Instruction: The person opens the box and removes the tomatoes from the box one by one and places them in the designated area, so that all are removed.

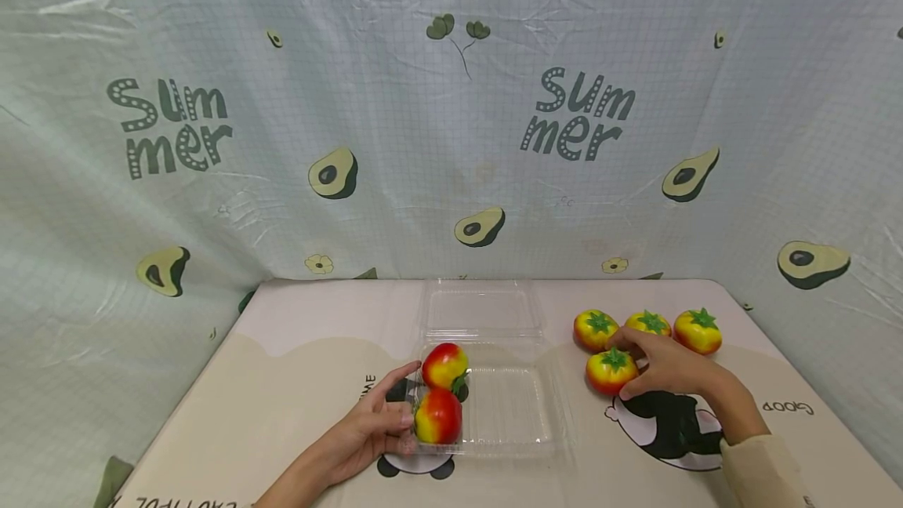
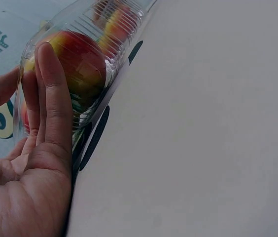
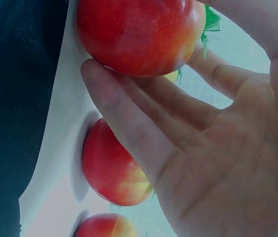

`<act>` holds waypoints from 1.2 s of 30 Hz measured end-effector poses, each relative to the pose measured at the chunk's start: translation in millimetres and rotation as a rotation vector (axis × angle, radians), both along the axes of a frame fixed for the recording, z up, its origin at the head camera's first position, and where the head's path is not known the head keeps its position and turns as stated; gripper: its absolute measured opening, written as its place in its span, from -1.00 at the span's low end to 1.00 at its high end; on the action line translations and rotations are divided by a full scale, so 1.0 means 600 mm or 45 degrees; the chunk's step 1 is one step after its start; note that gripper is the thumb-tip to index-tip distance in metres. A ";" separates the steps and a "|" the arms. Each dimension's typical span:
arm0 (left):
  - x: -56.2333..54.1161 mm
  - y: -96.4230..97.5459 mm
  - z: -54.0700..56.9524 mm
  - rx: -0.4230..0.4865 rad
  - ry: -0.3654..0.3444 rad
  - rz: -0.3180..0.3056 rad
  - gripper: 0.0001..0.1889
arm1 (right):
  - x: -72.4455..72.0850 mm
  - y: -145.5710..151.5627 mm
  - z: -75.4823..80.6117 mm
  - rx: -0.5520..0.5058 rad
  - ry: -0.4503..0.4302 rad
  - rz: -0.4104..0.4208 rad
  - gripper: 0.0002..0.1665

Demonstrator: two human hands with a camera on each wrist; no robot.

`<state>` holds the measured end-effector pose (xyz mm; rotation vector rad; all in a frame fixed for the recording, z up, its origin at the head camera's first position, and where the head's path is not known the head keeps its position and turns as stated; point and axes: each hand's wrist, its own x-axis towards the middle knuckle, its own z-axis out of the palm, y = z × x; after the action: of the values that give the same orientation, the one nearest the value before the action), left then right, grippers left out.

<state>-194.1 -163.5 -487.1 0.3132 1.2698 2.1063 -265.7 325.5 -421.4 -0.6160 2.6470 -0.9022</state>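
Observation:
A clear plastic clamshell box [image 1: 508,406] lies with its lid [image 1: 480,310] folded back. Two red-and-yellow fruits with green leafy caps, one nearer [image 1: 439,416] and one farther [image 1: 444,365], sit in its left part. My left hand [image 1: 370,423] grips the box's left wall, thumb at the rim and fingers along the outside. To the right, my right hand [image 1: 666,363] holds a similar fruit [image 1: 611,372] between thumb and fingers. In the right wrist view, that fruit [image 3: 139,34] lies against the fingers; whether it is lifted I cannot tell.
Behind the right hand, more such fruits stand in a row: a left one [image 1: 595,329], a partly covered middle one [image 1: 649,323] and a right one [image 1: 698,331]. The table [image 1: 303,398] bears printed cartoon figures. A patterned curtain [image 1: 423,116] hangs along its back and sides.

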 end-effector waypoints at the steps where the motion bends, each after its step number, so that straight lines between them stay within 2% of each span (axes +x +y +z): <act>1: 0.000 0.000 0.000 -0.004 -0.003 0.001 -0.09 | 0.000 0.001 0.000 -0.005 -0.005 0.001 -0.15; 36: 0.000 0.001 0.003 -0.028 -0.018 0.012 -0.09 | 0.002 0.006 0.006 -0.019 -0.021 0.033 -0.22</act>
<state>-194.3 -162.9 -485.3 0.2832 1.2880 2.0971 -264.5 329.2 -417.9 -0.6418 2.6139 -0.9162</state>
